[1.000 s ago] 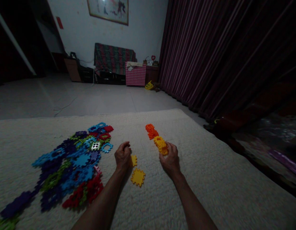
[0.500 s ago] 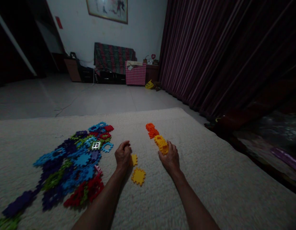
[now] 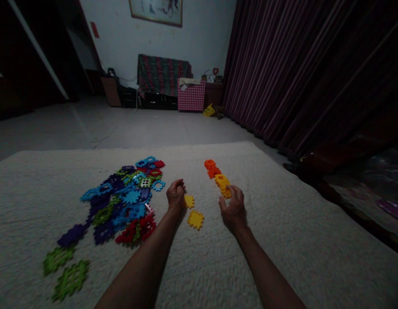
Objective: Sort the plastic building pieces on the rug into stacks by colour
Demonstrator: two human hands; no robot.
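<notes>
My left hand [image 3: 176, 195] is closed with its fingers curled, and what they hold, if anything, is hidden. Just right of it lies a flat yellow notched building tile [image 3: 189, 201], partly covered by the hand. A second yellow tile [image 3: 195, 219] lies flat nearer to me. My right hand [image 3: 233, 208] is open, thumb and fingers apart, with its fingertips by the near end of a row of yellow tiles [image 3: 222, 183]. Orange tiles [image 3: 212, 168] continue that row away from me.
A spread-out heap of blue, purple, red and green tiles [image 3: 131, 197] lies to the left. Two green tiles [image 3: 71, 280] lie nearer on the pale quilted mat [image 3: 199, 274]. A dark purple curtain [image 3: 269, 64] hangs at the right, beyond the mat's edge.
The right hand's thumb has come away from the yellow row, and the hand has opened. My left hand stays closed beside the yellow tile. The view has shifted slightly.
</notes>
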